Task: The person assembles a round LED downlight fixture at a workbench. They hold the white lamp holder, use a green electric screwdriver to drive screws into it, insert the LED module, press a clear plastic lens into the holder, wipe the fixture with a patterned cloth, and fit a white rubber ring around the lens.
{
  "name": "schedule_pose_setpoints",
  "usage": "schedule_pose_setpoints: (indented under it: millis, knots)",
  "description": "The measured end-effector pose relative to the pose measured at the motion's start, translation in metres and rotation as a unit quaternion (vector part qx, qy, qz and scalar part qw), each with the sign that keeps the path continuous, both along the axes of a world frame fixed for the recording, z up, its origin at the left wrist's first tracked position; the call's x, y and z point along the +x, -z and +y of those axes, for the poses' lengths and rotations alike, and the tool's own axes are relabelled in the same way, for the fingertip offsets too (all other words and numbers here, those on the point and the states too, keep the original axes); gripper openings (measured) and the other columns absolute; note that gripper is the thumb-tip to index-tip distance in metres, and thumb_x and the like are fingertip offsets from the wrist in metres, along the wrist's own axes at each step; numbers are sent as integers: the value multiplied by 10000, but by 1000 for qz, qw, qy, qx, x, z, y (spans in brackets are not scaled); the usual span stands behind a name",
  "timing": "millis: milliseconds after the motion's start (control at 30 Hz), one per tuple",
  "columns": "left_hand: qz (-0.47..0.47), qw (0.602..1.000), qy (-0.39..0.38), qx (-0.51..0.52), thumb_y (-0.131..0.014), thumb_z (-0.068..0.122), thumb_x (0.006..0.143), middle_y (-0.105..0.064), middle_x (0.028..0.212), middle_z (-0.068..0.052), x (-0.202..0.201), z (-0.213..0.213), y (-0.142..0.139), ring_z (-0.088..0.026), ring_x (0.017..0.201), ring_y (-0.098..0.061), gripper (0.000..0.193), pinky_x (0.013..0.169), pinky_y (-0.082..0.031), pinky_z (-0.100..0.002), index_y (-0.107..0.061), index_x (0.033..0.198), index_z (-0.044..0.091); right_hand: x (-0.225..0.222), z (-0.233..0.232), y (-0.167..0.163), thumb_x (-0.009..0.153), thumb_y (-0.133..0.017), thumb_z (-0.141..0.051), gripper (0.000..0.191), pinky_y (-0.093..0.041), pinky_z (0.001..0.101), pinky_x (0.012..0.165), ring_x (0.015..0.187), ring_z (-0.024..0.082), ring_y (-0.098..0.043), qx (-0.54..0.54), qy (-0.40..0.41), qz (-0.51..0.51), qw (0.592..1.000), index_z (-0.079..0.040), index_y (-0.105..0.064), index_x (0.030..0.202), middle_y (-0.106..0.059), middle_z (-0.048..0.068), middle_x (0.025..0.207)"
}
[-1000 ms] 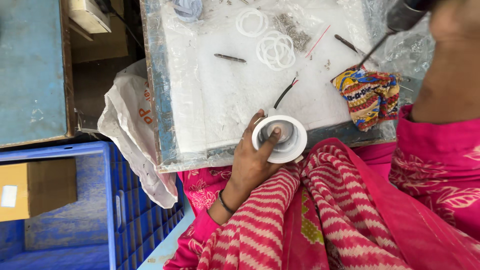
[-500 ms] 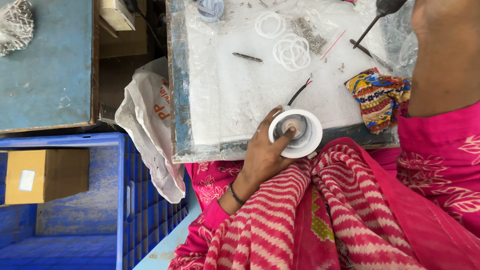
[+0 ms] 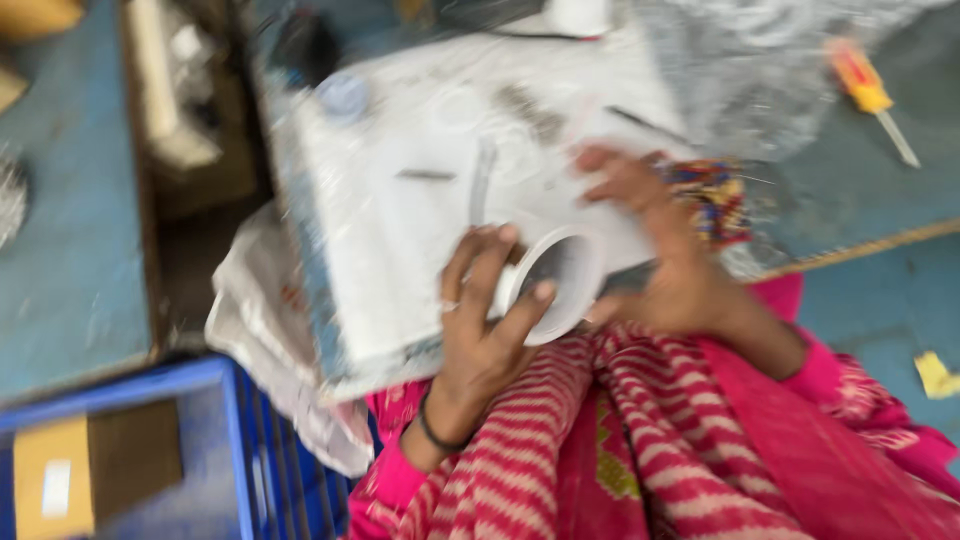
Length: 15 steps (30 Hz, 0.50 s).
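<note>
Holding white ring housing [image 3: 560, 285] in left hand [image 3: 480, 330], fingers wrapped around rim; right hand [image 3: 670, 270] touches its far side, grip unclear. I judge: steady housing, slow down.

Bare white plastic-covered board [image 3: 400, 260] left of centre offers room; small dark rod [image 3: 425, 175] and blue plastic crate [image 3: 240, 450] at lower left obstruct.

Whole head view smeared by motion. Small parts on the white board [image 3: 400, 250] too blurred to identify. Inside of the white ring housing [image 3: 560, 285] probably dark, unreadable. Cardboard box [image 3: 50, 480] cut off at the left edge; yellow-handled screwdriver [image 3: 868, 95] soft.
</note>
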<state>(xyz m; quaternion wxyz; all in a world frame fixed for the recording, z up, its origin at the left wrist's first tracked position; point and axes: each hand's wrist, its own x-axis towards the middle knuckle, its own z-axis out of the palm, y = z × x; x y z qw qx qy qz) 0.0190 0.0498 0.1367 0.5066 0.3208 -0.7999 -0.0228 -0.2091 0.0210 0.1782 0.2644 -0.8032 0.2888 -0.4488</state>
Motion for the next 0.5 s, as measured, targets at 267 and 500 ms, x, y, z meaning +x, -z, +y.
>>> schedule_pose_setpoints:
  millis: [267, 500]
  knots:
    - [-162, 963, 100, -189, -767, 463, 1003, -381, 1590, -54, -68, -40, -56, -366, 1472, -354, 724, 1210, -334, -644, -282, 1515, 628, -42, 19, 8, 665, -959, -323, 1201, -544, 479, 1104, 1423, 288, -502, -207, 147, -145, 956, -282, -253, 1636, -382, 95, 1629]
    - [-139, 986, 92, 2, -905, 329, 875, -208, 1652, -194, -81, -36, -16, -475, 1547, -186, 809, 1238, -232, -712, -360, 1470, 390, -258, 5, 41, 614, -976, -416, 1201, -467, 462, 1150, 1415, 272, -461, -212, 572, -285, 740, -191, -306, 1585, -399, 62, 1533]
